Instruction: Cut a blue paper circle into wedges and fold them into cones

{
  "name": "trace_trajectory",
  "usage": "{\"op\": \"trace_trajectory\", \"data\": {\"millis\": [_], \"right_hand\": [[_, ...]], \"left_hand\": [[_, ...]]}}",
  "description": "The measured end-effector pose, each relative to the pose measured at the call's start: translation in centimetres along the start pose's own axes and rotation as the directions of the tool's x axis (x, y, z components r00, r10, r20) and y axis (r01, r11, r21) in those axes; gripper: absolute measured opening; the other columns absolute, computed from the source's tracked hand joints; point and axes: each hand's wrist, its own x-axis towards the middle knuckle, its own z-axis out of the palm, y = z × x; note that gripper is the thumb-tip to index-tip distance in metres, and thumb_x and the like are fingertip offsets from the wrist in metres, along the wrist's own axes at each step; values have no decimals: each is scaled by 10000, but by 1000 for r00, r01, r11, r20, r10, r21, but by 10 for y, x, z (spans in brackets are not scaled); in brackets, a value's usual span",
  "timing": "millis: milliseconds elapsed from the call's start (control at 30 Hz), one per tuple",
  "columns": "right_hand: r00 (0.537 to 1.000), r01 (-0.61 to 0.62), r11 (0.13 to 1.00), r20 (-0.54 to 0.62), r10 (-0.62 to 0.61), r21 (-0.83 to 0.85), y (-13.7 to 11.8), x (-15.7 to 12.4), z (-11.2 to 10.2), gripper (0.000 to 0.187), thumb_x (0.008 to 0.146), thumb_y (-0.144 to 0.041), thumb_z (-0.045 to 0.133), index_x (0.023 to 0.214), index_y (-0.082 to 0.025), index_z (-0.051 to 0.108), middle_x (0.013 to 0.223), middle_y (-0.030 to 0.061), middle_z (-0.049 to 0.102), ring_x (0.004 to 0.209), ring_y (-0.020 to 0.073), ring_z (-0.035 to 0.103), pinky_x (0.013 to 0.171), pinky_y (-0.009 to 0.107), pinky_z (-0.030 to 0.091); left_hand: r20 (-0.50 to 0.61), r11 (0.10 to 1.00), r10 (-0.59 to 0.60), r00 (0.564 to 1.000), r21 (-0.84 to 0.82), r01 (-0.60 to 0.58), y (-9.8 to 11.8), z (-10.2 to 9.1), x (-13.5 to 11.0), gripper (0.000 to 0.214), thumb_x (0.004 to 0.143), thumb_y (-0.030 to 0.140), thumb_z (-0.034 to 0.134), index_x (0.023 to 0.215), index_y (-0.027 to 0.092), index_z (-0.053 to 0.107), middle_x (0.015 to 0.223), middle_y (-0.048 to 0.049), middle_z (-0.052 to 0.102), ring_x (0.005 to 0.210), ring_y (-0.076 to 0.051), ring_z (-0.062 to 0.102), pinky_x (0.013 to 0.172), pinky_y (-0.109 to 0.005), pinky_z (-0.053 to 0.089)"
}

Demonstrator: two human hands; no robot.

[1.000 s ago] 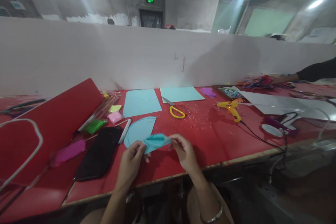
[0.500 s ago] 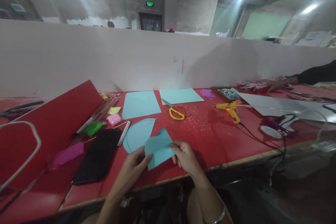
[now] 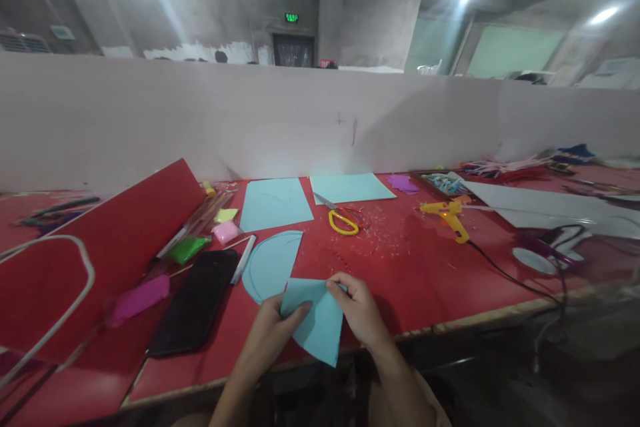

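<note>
A piece of light blue paper (image 3: 320, 328) is held between both hands above the table's front edge. My left hand (image 3: 274, 328) grips its left side, thumb on top. At the upper right corner, my right hand (image 3: 357, 303) pinches it between thumb and fingers. The paper's lower end tapers to a point toward me. Just behind lies a curved blue paper cutout (image 3: 273, 263) with a line drawn along its rim. Scissors (image 3: 343, 221) with yellow and red handles rest farther back, beside two blue sheets, one of them a marked sheet (image 3: 275, 203).
A black phone (image 3: 195, 303), a white marker (image 3: 243, 260) and clay packets, including a green packet (image 3: 187, 249), lie at left near a red board (image 3: 120, 267). At right are a yellow glue gun (image 3: 450, 215) with its cord and a white board (image 3: 525, 203). A low white partition (image 3: 200, 120) stands behind.
The blue paper has been turned in my hands, its straight edge now at the top and its point toward me. Another person's arm at far right has left the view.
</note>
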Motion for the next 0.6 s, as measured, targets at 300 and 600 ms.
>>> {"op": "trace_trajectory", "data": {"millis": [300, 600], "right_hand": [[975, 92, 972, 217, -44, -217, -6, -4, 4, 224, 802, -310, 523, 670, -140, 584, 573, -43, 446, 574, 89, 391, 531, 207, 264], [975, 89, 981, 215, -51, -171, -10, -5, 5, 215, 790, -300, 523, 648, -144, 566, 567, -43, 429, 567, 91, 374, 524, 206, 257]], "left_hand": [[-16, 917, 270, 963, 308, -252, -7, -14, 3, 182, 694, 322, 557, 709, 204, 694, 712, -35, 716, 688, -167, 641, 654, -241, 474], [101, 829, 351, 931, 428, -359, -4, -15, 3, 228, 773, 323, 507, 644, 197, 647, 622, -1, 670, 600, -130, 591, 568, -201, 411]]}}
